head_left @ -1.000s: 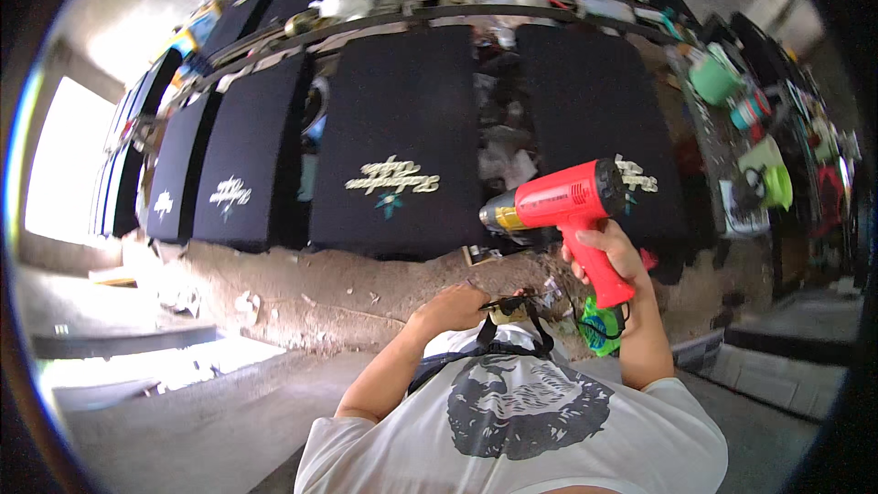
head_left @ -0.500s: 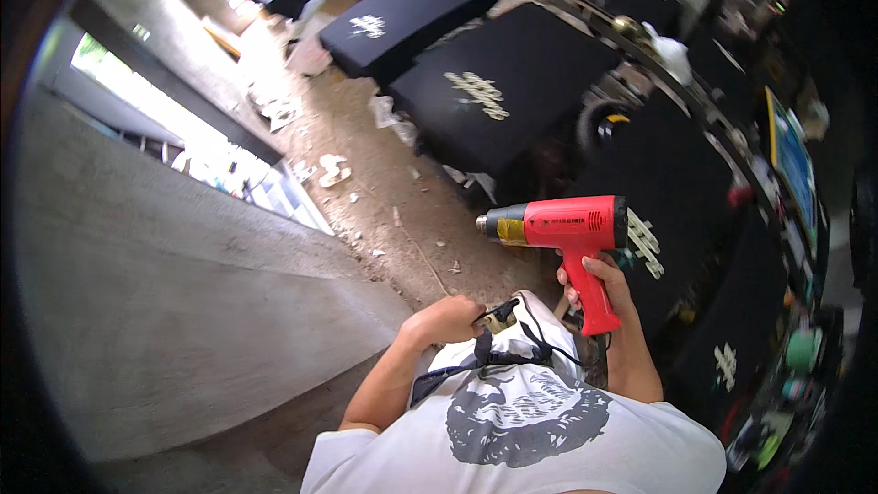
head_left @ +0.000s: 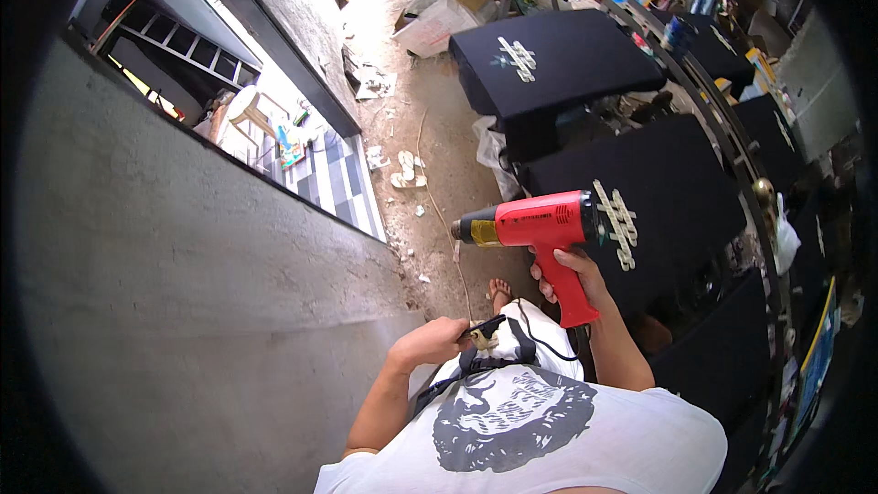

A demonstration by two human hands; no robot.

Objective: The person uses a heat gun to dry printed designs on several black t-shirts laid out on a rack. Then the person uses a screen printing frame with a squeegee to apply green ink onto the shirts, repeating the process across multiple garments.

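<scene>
Right hand (head_left: pixel 572 267) is wrapping its fingers firmly around the handle of a red heat gun (head_left: pixel 540 220), which is sitting just right of the frame's centre, its dark nozzle (head_left: pixel 465 229) pointing toward the left of the frame. Left hand (head_left: pixel 432 340) is curling near the waist at lower middle, beside a dark thin item (head_left: pixel 489 322); whether it is gripping that item cannot be told. A black cord (head_left: pixel 541 339) is looping under the gun's handle, over the lap. For good handling, the wrist should probably be staying steady, the nozzle aiming away from the left hand, the bare foot (head_left: pixel 500 293) and any cloth, and the cord hanging loose without snagging. Outward from there, black cloth-covered panels (head_left: pixel 663 155) with pale lettering are filling the right side and upper right, the nearest edge appearing close behind the gun; the exact gap is unclear. A dark rail (head_left: pixel 713 96) is curving past them at far right. A grey wall (head_left: pixel 183 256) is taking up the left, breaking at upper left into a doorway with a checkered floor (head_left: pixel 334 178). Between wall and panels, a brown floor strip (head_left: pixel 444 128) is offering the most room for moving, though pale sandals (head_left: pixel 408 169) and scraps are lying along it.
</scene>
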